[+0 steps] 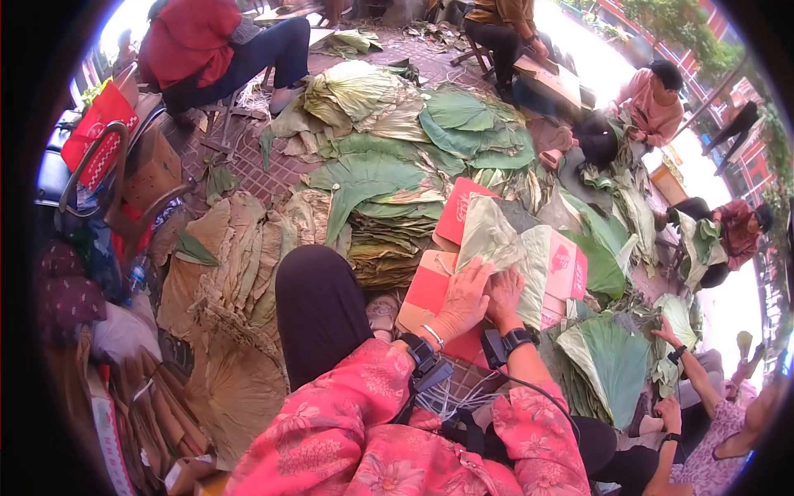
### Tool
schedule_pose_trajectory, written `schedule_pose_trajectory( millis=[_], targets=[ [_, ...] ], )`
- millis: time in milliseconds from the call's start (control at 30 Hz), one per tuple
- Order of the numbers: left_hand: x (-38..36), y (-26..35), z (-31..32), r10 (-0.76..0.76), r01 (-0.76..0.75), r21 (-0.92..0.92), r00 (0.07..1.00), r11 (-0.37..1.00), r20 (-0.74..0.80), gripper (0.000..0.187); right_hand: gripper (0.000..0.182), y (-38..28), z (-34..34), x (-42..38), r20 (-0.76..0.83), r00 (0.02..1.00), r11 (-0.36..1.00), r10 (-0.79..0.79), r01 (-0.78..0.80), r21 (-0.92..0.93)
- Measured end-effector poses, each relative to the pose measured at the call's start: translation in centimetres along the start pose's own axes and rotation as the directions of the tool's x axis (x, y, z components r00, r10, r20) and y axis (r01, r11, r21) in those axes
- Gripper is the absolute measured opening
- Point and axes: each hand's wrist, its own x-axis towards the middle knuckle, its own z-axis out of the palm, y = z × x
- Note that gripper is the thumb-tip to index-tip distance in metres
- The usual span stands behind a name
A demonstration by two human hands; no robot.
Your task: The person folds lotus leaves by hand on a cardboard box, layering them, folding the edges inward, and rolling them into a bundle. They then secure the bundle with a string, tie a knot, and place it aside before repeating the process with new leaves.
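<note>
The left hand (463,299) and right hand (504,298) sit side by side, fingers touching the lower edge of a pale green, dry folded leaf (486,231); whether they pinch it is unclear. Beneath it spreads a red cardboard sheet with white lettering (455,217). Ahead rises a layered stack of brownish flattened leaves (391,250), topped by broad green leaves (364,183). Crumpled tan leaves (219,273) lie to the left. Beyond sits a person in a red top (192,45).
</note>
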Motion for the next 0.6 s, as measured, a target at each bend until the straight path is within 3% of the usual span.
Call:
schedule_pose_trajectory(
  millis=[100,133,233,267,367,400,500,533,600],
  targets=[
    [1.1,0.1,-0.9,-0.147,0.180,0.125,0.960,0.976,-0.239,0.075,0.054,-0.8,-0.3,0.2,-0.165,0.986,0.993,0.029,-0.009,0.121],
    [1.6,-0.5,-1.0,-0.166,0.219,0.164,0.944,0.962,-0.283,0.087,0.056,-0.8,-0.4,0.0,-0.172,0.985,0.993,0.020,0.000,0.116],
    [2.6,-1.5,-1.6,-0.483,0.479,-0.090,0.824,0.873,-0.296,0.096,0.056,-0.8,-0.5,0.0,-0.183,0.983,0.993,0.007,0.015,0.120],
    [2.7,-2.7,-1.2,-0.475,0.473,-0.102,0.800,0.875,-0.366,0.100,0.056,-0.9,-0.5,-0.1,-0.186,0.982,0.993,0.006,0.016,0.116],
    [3.3,-5.2,-1.5,-0.701,0.594,-0.406,0.685,0.694,-0.196,0.097,0.057,-0.7,-0.3,0.0,-0.191,0.982,0.995,0.005,0.014,0.099],
    [3.4,-5.9,-0.8,-0.696,0.573,-0.402,0.645,0.714,-0.315,0.074,0.057,-0.7,-0.3,0.0,-0.187,0.982,0.995,0.010,0.009,0.096],
    [4.2,-11.2,1.4,-0.851,0.452,-0.767,0.475,0.455,-0.224,0.048,0.057,-0.7,0.1,0.1,-0.187,0.982,0.996,0.014,0.002,0.086],
    [4.0,-10.5,-1.3,-0.809,0.483,-0.825,0.585,0.292,0.056,0.041,0.057,-0.7,0.1,0.2,-0.189,0.982,0.997,0.016,0.000,0.082],
    [3.9,-6.7,-3.3,-0.850,0.423,-0.889,0.521,0.177,0.079,0.050,0.057,-0.6,0.1,0.2,-0.192,0.981,0.996,0.020,-0.003,0.089]
  ],
)
